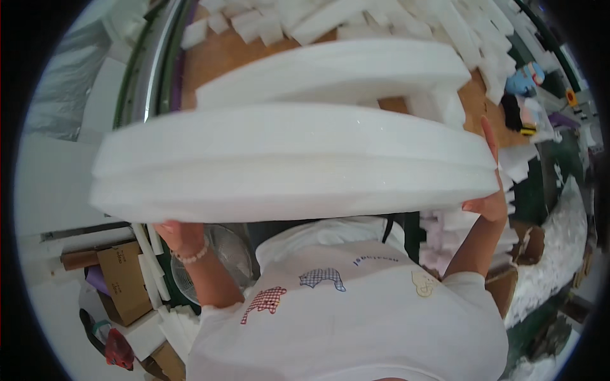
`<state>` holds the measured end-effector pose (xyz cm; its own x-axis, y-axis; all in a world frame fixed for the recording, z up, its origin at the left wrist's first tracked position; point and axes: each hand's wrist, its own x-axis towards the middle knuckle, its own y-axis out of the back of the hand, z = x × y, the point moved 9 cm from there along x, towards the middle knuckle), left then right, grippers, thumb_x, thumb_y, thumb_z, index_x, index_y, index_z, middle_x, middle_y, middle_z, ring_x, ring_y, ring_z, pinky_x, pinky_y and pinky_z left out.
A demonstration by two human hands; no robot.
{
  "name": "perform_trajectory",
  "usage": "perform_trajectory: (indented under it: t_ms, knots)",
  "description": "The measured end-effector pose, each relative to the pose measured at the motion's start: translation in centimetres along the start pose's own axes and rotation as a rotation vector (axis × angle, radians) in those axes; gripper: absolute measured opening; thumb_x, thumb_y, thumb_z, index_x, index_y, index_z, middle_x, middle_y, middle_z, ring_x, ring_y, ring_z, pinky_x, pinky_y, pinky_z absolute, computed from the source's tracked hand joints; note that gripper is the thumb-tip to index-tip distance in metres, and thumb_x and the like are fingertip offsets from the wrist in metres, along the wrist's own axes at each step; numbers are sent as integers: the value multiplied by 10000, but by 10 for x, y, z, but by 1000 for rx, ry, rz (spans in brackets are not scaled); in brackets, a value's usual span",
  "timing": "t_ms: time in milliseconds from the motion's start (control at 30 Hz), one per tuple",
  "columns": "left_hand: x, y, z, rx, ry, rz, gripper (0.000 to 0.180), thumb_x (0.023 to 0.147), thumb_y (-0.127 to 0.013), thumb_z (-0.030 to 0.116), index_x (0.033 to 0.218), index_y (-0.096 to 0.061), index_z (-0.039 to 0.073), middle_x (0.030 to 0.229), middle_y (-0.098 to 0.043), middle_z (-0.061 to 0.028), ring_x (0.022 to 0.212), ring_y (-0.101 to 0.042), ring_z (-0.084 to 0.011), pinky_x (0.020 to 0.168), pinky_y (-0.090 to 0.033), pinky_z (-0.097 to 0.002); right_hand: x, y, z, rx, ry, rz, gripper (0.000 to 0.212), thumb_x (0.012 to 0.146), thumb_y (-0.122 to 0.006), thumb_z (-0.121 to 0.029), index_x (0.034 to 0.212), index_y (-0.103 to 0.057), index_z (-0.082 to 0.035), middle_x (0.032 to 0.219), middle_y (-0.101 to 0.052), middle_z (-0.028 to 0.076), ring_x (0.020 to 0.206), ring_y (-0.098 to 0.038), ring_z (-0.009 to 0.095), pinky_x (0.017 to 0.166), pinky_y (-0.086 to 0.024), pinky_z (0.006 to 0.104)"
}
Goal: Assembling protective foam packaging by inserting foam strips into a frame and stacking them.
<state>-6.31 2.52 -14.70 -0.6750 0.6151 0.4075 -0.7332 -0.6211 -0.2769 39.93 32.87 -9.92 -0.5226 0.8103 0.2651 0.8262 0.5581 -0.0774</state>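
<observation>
A long white foam slab (292, 187) spans the view in front of my body, with a seam along its length as if two layers lie together. My left hand (182, 237) grips its lower edge near the left end, the fingers mostly hidden by the foam. Around the right end closes my right hand (492, 200), thumb and fingers on opposite edges. Just beyond lies another long white foam piece (337, 70) on the brown tabletop (213, 63), with a shorter foam part next to its right end.
Many loose white foam pieces (394, 19) are heaped at the table's far side. A metal rail (155, 76) runs along its left. A fan (219, 260) and a cardboard box (127, 279) stand below left. Clear bags (553, 247) and more stacked foam are at the right.
</observation>
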Motion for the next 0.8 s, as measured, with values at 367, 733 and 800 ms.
perform_trajectory:
  t_ms: [367,733,800]
  knots:
    - [-31,-26,-24,335,387,-123,764,690,-797,37,1352,-415,4,1219,-582,-137,1096,-570,-251,953,-458,-371,-16,120,42,-181,-272,42,860,620,-725,89,1401,-376,-2,1267,-554,132,1066,-543,218,931,-426,288]
    - [1,-84,-43,612,339,-88,555,791,-706,-34,1292,-469,-6,1187,-579,-147,1077,-571,-223,948,-455,-313,36,84,68,-190,-119,127,503,851,-590,69,1330,-444,13,1247,-557,127,1084,-526,182,937,-414,278]
    - [0,-85,-47,640,347,-69,541,797,-704,-31,1286,-473,-6,1183,-579,-148,1074,-571,-220,947,-455,-309,35,83,70,-195,-112,136,487,856,-587,66,1321,-454,10,1239,-561,124,1080,-527,177,933,-412,275]
